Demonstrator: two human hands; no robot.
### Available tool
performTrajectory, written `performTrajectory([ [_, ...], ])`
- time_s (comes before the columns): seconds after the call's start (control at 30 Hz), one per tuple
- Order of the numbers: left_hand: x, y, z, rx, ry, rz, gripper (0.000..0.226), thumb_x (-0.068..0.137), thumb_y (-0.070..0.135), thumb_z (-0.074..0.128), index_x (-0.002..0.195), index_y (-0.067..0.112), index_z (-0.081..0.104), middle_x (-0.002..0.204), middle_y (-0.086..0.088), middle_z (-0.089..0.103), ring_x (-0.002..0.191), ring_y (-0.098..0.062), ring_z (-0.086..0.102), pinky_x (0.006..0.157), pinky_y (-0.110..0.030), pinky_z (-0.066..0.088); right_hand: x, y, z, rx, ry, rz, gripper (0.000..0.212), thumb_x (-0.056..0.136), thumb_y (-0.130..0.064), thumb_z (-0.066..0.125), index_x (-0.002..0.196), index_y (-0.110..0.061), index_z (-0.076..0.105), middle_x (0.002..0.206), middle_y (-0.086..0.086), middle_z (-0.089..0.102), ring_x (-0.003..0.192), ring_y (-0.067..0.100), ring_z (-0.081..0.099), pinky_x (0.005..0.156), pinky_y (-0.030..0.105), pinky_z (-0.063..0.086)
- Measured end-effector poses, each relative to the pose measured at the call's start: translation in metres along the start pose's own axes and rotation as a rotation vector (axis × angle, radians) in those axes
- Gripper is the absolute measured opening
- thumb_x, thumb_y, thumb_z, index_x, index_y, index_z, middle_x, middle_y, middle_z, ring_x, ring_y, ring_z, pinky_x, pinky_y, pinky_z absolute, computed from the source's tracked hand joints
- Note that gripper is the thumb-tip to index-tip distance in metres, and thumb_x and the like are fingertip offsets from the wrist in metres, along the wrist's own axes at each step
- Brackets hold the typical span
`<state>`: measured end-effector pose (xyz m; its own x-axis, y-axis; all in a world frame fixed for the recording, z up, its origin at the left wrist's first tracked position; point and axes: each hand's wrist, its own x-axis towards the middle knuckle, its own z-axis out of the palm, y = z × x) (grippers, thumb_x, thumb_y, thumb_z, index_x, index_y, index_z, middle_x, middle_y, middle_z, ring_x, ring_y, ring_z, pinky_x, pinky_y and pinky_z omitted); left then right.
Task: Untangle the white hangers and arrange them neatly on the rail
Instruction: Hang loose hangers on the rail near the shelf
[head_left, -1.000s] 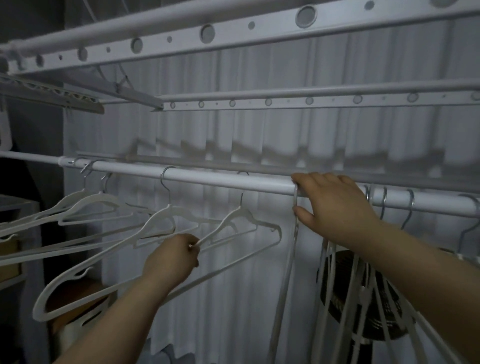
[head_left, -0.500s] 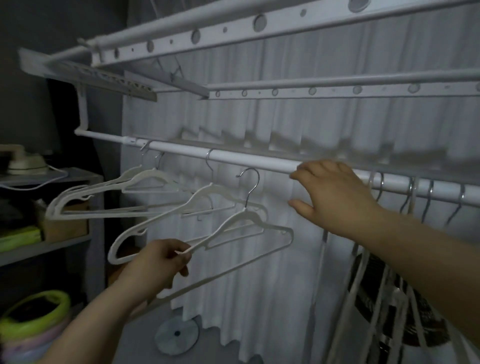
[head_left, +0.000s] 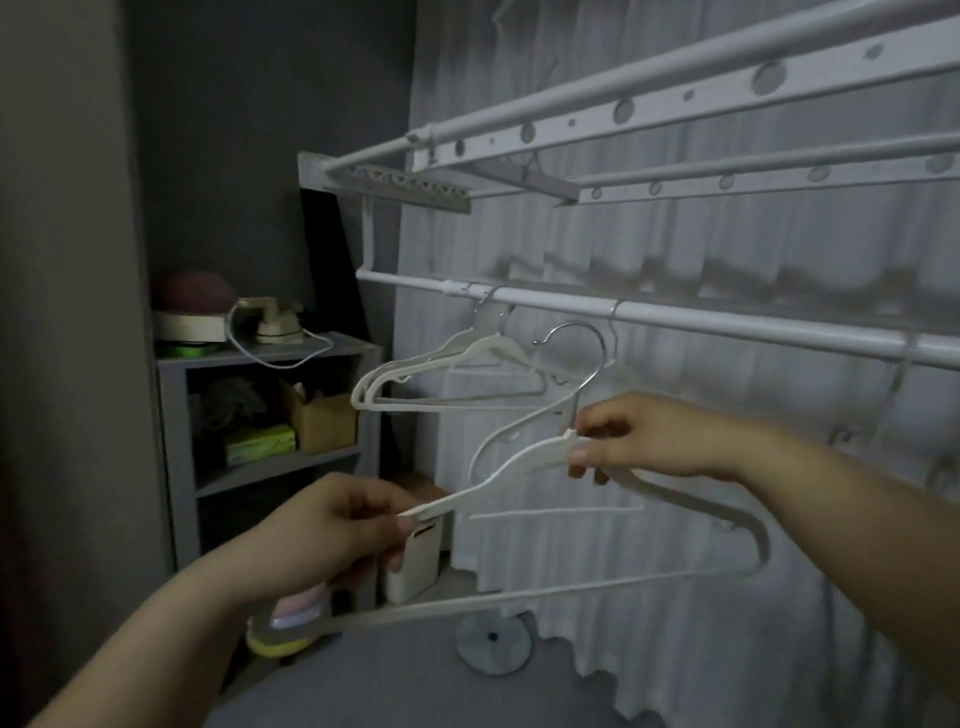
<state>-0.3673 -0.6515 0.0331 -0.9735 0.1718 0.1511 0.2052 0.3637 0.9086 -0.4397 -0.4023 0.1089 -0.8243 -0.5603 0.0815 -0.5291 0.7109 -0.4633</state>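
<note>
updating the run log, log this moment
hanger: hook below rail | left hand: grips its arm | right hand: pinches its neck | other hangers: on rail

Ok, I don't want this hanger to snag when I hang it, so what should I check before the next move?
1. Hanger off the rail: ok, its hook sits below it.
2. Grip: ok, left hand holds one shoulder, right hand pinches the neck.
3. Hook clear of the neighbouring hanger: cannot tell, they overlap in view.
4. Bare rail to hang on: ok, right of the neighbour's hook.
5. Left group of hangers out of the way: ok, apart from the held one.
</note>
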Motion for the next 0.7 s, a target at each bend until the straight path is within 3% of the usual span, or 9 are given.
performTrajectory([
  [0.07,-0.011,-0.008,-0.015,0.052,-0.071,0.007,0.035,0.090,0.008,0.049,0.066,0.024,0.070,0.049,0.001,0.058,0.038,-0.011,0.041,0.039,-0.018,0.034,0.003,-0.015,0.011,0.101,-0.017,-0.058,0.012,0.087,-0.018,0.060,0.079,-0.023,0.067,0.067,-0.012,0.069,0.059,-0.007,0.058,0.067,0.012,0.047],
  [0.17,-0.026,-0.019,-0.034,0.077,-0.163,-0.004,0.038,0.089,0.013,0.053,0.058,0.029,0.068,0.047,0.002,0.057,0.041,-0.014,0.043,0.042,-0.021,0.035,0.006,-0.038,0.033,0.185,-0.024,-0.053,0.022,0.086,-0.011,0.059,0.071,-0.026,0.066,0.057,-0.013,0.067,0.055,-0.008,0.058,0.060,0.009,0.048],
  [0.23,-0.028,-0.029,-0.044,0.123,-0.008,-0.021,0.027,0.088,0.013,0.056,0.071,0.029,0.069,0.052,0.006,0.062,0.048,-0.007,0.054,0.050,-0.017,0.042,0.005,-0.048,0.046,0.198,0.000,-0.027,0.023,0.086,-0.011,0.060,0.069,-0.026,0.065,0.054,-0.012,0.066,0.053,-0.004,0.058,0.056,0.011,0.048],
  [0.3,-0.025,-0.042,-0.053,0.254,0.223,-0.012,0.016,0.087,0.014,0.057,0.098,0.021,0.067,0.074,0.012,0.065,0.070,-0.002,0.060,0.067,-0.015,0.045,0.003,-0.057,0.057,0.207,0.037,0.027,0.020,0.086,-0.012,0.060,0.072,-0.026,0.066,0.056,-0.010,0.067,0.051,0.000,0.059,0.053,0.015,0.049],
  [0.37,-0.025,-0.048,-0.057,0.337,0.321,-0.011,0.029,0.087,0.018,0.057,0.116,0.018,0.059,0.098,0.005,0.062,0.092,-0.011,0.059,0.080,-0.022,0.042,0.000,-0.065,0.066,0.221,0.071,0.103,0.012,0.088,-0.013,0.058,0.084,-0.018,0.068,0.063,-0.006,0.067,0.051,0.003,0.061,0.049,0.017,0.050],
  [0.43,-0.026,-0.047,-0.056,0.310,0.292,0.039,0.022,0.086,0.019,0.058,0.105,0.029,0.061,0.100,0.007,0.062,0.094,-0.012,0.059,0.079,-0.024,0.043,-0.002,-0.070,0.074,0.201,0.088,0.180,0.014,0.090,-0.015,0.055,0.097,-0.011,0.067,0.067,-0.001,0.066,0.048,0.005,0.061,0.044,0.019,0.049],
  [0.5,-0.027,-0.045,-0.047,0.262,0.182,0.066,0.016,0.085,0.018,0.059,0.091,0.033,0.061,0.094,0.008,0.065,0.088,-0.009,0.060,0.080,-0.026,0.047,-0.004,-0.072,0.081,0.148,0.076,0.236,0.012,0.091,-0.015,0.052,0.098,-0.016,0.062,0.066,0.001,0.065,0.041,0.003,0.058,0.038,0.017,0.047],
  [0.6,-0.026,-0.047,-0.031,0.223,0.042,0.090,0.022,0.085,0.019,0.059,0.106,0.016,0.065,0.105,-0.003,0.068,0.099,-0.016,0.062,0.092,-0.029,0.048,-0.008,-0.070,0.089,0.059,0.080,0.294,0.012,0.091,-0.016,0.051,0.100,-0.018,0.060,0.064,0.002,0.063,0.040,0.004,0.055,0.035,0.016,0.044],
  [0.7,-0.026,-0.044,-0.015,0.154,-0.047,0.113,0.021,0.087,0.021,0.057,0.106,0.018,0.063,0.099,0.002,0.066,0.089,-0.011,0.063,0.083,-0.021,0.048,-0.013,-0.068,0.091,0.044,0.087,0.353,0.013,0.092,-0.016,0.051,0.087,-0.010,0.061,0.064,0.007,0.060,0.037,0.004,0.057,0.035,0.016,0.045],
])
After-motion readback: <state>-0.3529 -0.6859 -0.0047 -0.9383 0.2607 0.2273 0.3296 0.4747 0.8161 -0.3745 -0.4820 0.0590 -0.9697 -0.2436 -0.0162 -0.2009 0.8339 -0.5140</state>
